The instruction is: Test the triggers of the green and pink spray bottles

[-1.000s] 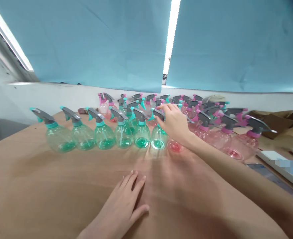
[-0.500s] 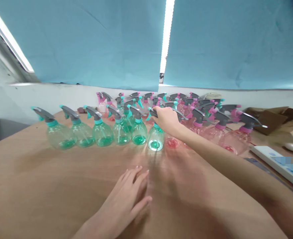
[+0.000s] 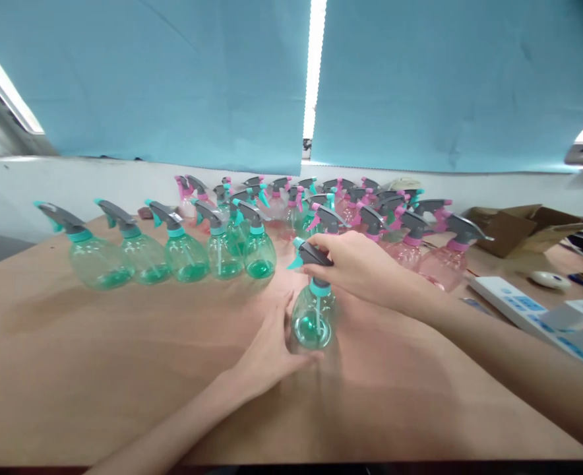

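A green spray bottle (image 3: 312,323) with a grey and turquoise trigger head stands out in front of the rows, near the middle of the table. My right hand (image 3: 353,260) grips it by the head from the right, fingers wrapped around the grey part. On its lower left, my left hand (image 3: 272,349) is cupped with fingers and thumb apart, close against the round body; whether it touches I cannot tell. Several green spray bottles (image 3: 187,259) form a row to the left. Pink spray bottles (image 3: 444,264) stand to the right, partly behind my right arm.
More spray bottles (image 3: 276,198) with pink or turquoise triggers crowd the back by the wall. At right lie a white power strip (image 3: 509,300), a computer mouse (image 3: 549,280) and an open cardboard box (image 3: 514,231). Blue curtains (image 3: 197,79) hang behind the wooden table (image 3: 123,369).
My right hand has brought the green spray bottle out of the front row towards me. My left hand has moved up and right to the bottle's side. The view has shifted slightly right.
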Demonstrator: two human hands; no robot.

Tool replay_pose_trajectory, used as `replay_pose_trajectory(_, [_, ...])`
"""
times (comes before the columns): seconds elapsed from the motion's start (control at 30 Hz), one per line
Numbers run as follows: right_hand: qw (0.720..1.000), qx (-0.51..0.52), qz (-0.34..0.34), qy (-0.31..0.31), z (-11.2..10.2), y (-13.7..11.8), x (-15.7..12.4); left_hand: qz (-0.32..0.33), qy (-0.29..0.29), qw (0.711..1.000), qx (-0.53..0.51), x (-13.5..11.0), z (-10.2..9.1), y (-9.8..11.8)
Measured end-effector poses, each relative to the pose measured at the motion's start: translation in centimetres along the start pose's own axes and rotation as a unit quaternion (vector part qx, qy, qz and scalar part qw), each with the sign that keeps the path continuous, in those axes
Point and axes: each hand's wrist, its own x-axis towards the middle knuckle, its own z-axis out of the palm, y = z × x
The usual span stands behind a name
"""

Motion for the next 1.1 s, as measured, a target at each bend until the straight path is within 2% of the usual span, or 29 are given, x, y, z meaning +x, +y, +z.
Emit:
replay_pose_trajectory(0.1, [0.998,0.053,-0.022,-0.018,-0.6,0.5,-1.7,0.037,-0.001,0.999,-0.018,0.6,1.5,0.9])
replay_pose_trajectory(0.23, [0.987,0.145,-0.051,-0.036,-1.0,2.9,-3.4,0.035,0.006,0.999,-0.014,1.1,2.7,1.6])
replay_pose_trajectory(0.4, [0.944,0.292,-0.106,-0.108,-0.7,6.5,-5.3,0.031,-0.017,0.997,-0.072,1.8,3.8,1.9])
replay_pose_trajectory(0.47, [0.932,0.33,-0.12,-0.093,0.1,7.2,-5.9,0.034,-0.037,0.994,-0.099,2.1,4.3,2.3])
replay_pose_trajectory(0.6, [0.915,0.386,-0.115,-0.015,1.8,7.5,-6.5,0.052,-0.073,0.989,-0.119,2.9,5.3,3.5])
replay_pose_trajectory(0.7, [0.893,0.439,-0.097,0.03,2.9,7.3,-6.6,0.069,-0.113,0.982,-0.134,3.4,5.4,4.3])
replay_pose_trajectory(0.77, [0.877,0.472,-0.083,0.038,3.4,7.1,-6.5,0.076,-0.14,0.978,-0.134,3.6,5.2,4.5])
replay_pose_trajectory(0.9, [0.864,0.498,-0.06,0.03,4.3,6.5,-6.2,0.079,-0.139,0.987,-0.029,3.7,4.4,3.6])
replay_pose_trajectory(0.97, [0.865,0.495,-0.061,0.058,4.7,6.5,-5.9,0.089,-0.13,0.986,0.056,3.7,3.8,2.5])
replay_pose_trajectory(1.03, [0.873,0.473,-0.058,0.104,4.9,6.5,-5.5,0.106,-0.127,0.976,0.14,3.7,3.0,1.3])
replay_pose_trajectory(1.1, [0.894,0.426,-0.032,0.133,4.7,6.6,-5.2,0.112,-0.119,0.966,0.202,3.8,1.9,0.1])
